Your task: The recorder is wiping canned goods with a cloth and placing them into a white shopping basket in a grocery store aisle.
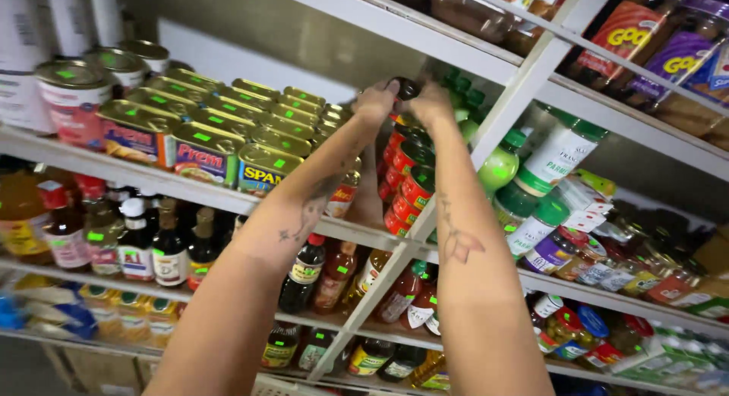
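Note:
Both my arms reach up to a shelf of a white store rack. My left hand (373,102) and my right hand (430,104) meet around a small dark-lidded can or jar (405,88) at the top of a stack of red-lidded cans (410,176). Fingers of both hands touch it. Whether it rests on the stack or is lifted I cannot tell. Flat rectangular tins (228,126) with green stickers lie to the left of the hands.
Round tins (72,100) stand far left. Green-capped shaker jars (558,157) and green bottles (497,168) sit to the right. Sauce bottles (156,248) fill the shelf below, with small spice jars (607,271) at right. Packaged goods (645,31) line the top shelf.

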